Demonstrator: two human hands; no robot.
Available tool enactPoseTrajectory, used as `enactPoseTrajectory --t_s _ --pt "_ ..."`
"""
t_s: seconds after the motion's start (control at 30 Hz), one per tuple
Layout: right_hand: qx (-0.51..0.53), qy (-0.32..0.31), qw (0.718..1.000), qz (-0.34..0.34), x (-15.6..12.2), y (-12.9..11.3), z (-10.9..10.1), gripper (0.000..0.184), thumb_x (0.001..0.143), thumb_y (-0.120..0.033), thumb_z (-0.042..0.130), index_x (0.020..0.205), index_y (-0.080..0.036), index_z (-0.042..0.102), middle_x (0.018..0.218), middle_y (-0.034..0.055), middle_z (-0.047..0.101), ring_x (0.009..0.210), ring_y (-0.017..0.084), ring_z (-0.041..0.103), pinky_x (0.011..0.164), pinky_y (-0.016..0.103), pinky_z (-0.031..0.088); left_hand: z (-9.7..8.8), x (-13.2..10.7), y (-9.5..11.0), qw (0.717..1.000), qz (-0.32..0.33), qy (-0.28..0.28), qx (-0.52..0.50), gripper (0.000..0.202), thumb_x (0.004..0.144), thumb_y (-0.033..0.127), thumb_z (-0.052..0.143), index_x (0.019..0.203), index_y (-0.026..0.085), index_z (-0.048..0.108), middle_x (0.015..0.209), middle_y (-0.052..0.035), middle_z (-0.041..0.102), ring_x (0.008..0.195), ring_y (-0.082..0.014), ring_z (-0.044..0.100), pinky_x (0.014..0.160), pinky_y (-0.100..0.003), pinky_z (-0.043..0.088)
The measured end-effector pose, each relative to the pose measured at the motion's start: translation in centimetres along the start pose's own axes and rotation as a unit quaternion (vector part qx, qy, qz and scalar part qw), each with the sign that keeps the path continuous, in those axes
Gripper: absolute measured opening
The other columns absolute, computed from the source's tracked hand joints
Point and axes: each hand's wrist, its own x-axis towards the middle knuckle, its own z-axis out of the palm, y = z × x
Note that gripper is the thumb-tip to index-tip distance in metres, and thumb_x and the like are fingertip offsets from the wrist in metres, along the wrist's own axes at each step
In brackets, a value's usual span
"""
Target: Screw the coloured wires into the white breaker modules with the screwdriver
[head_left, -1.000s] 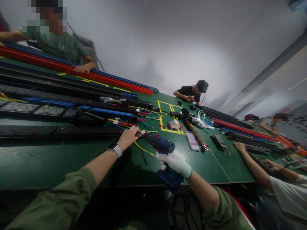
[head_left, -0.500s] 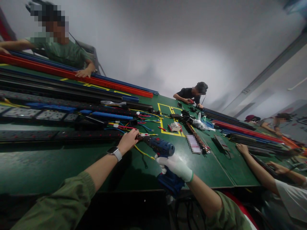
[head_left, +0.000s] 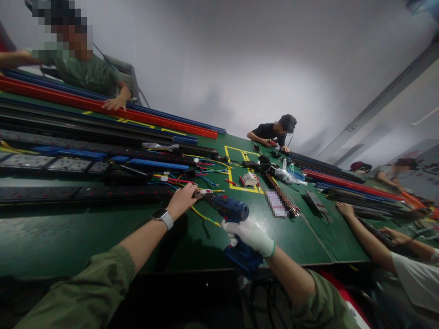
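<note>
A white glove covers my right hand [head_left: 248, 234], which is wrapped round the grip of a blue cordless drill [head_left: 230, 208]. The drill lies nearly level, its nose pointing left at the fingers of my other hand. Bare, with a watch [head_left: 163, 217] on the wrist, my left hand [head_left: 183, 199] is closed at the right end of a long black socket strip [head_left: 120, 194]. What its fingers pinch is hidden, and so is the drill's tip. A yellow-green wire [head_left: 206, 217] runs below the drill; several coloured wires with metal lugs [head_left: 209, 180] spread out behind.
More socket strips [head_left: 72, 163] and an orange profile [head_left: 154, 121] lie along the green table [head_left: 291, 246]. A white block [head_left: 249, 179], copper-ended rods [head_left: 283, 201] and a plastic bag [head_left: 286, 176] sit to the right. Co-workers' hands rest at the upper left [head_left: 116, 103] and right [head_left: 345, 210].
The whole view has shifted very slightly. My hands and the drill keep the same position against the strip. The co-worker at the upper left appears a little further left.
</note>
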Motion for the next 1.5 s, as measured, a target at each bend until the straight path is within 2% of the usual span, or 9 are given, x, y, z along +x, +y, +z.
enactPoseTrajectory --t_s 0.1,0.3,0.43,0.53,0.73,0.93,1.1,1.3,1.5 --pt "-0.019 -0.01 1.0 -0.002 -0.03 -0.07 -0.05 0.022 0.079 -0.032 0.07 0.077 -0.021 0.051 0.059 -0.0063 0.051 0.049 0.008 0.046 0.053 0.024 0.044 0.21 0.02 -0.06 1.0 0.006 0.009 0.006 0.019 0.102 0.04 0.062 0.112 0.024 0.066 0.119 -0.0068 0.067 0.1 -0.023 0.071 0.082 -0.03 0.049" --pt "0.009 -0.008 1.0 0.013 0.12 0.31 -0.36 0.028 0.08 -0.034 0.073 0.097 -0.02 0.057 0.061 -0.0083 0.052 0.05 0.008 0.048 0.053 0.023 0.044 0.37 0.0 -0.08 1.0 0.005 0.004 0.02 0.017 0.103 0.036 0.061 0.113 0.023 0.066 0.119 -0.0067 0.067 0.098 -0.0229 0.071 0.08 -0.03 0.048" --pt "-0.001 -0.004 1.0 0.018 0.26 0.45 -0.42 0.02 0.081 -0.03 0.071 0.086 -0.02 0.055 0.061 -0.0078 0.051 0.05 0.008 0.047 0.054 0.023 0.044 0.27 -0.03 -0.08 1.0 0.004 0.008 0.018 0.02 0.102 0.04 0.063 0.112 0.023 0.066 0.119 -0.0073 0.067 0.1 -0.0234 0.071 0.081 -0.03 0.048" --pt "-0.008 -0.004 1.0 0.014 0.24 0.51 -0.31 0.021 0.083 -0.029 0.07 0.08 -0.021 0.052 0.06 -0.0073 0.05 0.051 0.008 0.049 0.055 0.024 0.045 0.25 -0.05 -0.1 1.0 0.009 0.015 0.012 0.02 0.102 0.041 0.063 0.111 0.023 0.066 0.118 -0.0069 0.067 0.1 -0.0233 0.071 0.082 -0.03 0.048" --pt "0.015 -0.003 1.0 0.012 0.38 0.58 -0.37 0.025 0.081 -0.031 0.073 0.097 -0.02 0.058 0.061 -0.0086 0.051 0.05 0.008 0.046 0.054 0.023 0.043 0.22 -0.01 -0.09 1.0 0.012 0.012 0.015 0.017 0.102 0.035 0.062 0.112 0.023 0.067 0.117 -0.0068 0.067 0.098 -0.0231 0.071 0.08 -0.031 0.048" --pt "-0.015 -0.005 1.0 0.008 0.28 0.43 -0.39 0.022 0.081 -0.032 0.071 0.079 -0.02 0.053 0.06 -0.0062 0.052 0.05 0.009 0.049 0.054 0.024 0.044 0.25 0.07 -0.06 1.0 0.002 0.009 0.017 0.021 0.101 0.04 0.064 0.113 0.023 0.067 0.118 -0.0076 0.067 0.1 -0.0238 0.071 0.081 -0.03 0.049" --pt "0.015 -0.001 1.0 0.013 0.27 0.55 -0.42 0.022 0.081 -0.032 0.072 0.095 -0.02 0.059 0.061 -0.0081 0.052 0.05 0.009 0.048 0.054 0.023 0.044 0.15 -0.04 -0.05 1.0 0.012 0.012 0.018 0.016 0.102 0.035 0.063 0.112 0.023 0.067 0.119 -0.007 0.067 0.1 -0.0224 0.071 0.082 -0.03 0.049" --pt "0.007 -0.01 1.0 0.013 0.49 0.61 -0.58 0.022 0.081 -0.031 0.073 0.08 -0.021 0.053 0.06 -0.0071 0.051 0.05 0.009 0.05 0.054 0.024 0.045 0.24 -0.06 -0.05 1.0 0.01 0.018 0.022 0.02 0.101 0.041 0.065 0.111 0.023 0.067 0.117 -0.0072 0.067 0.101 -0.0236 0.071 0.082 -0.031 0.049" --pt "0.002 0.001 1.0 0.022 0.41 0.36 -0.51 0.023 0.08 -0.032 0.073 0.096 -0.019 0.061 0.059 -0.0084 0.051 0.05 0.009 0.048 0.054 0.023 0.045 0.37 0.01 -0.13 1.0 0.009 0.011 0.017 0.02 0.102 0.038 0.061 0.114 0.023 0.066 0.121 -0.0081 0.067 0.099 -0.0233 0.071 0.083 -0.032 0.049"
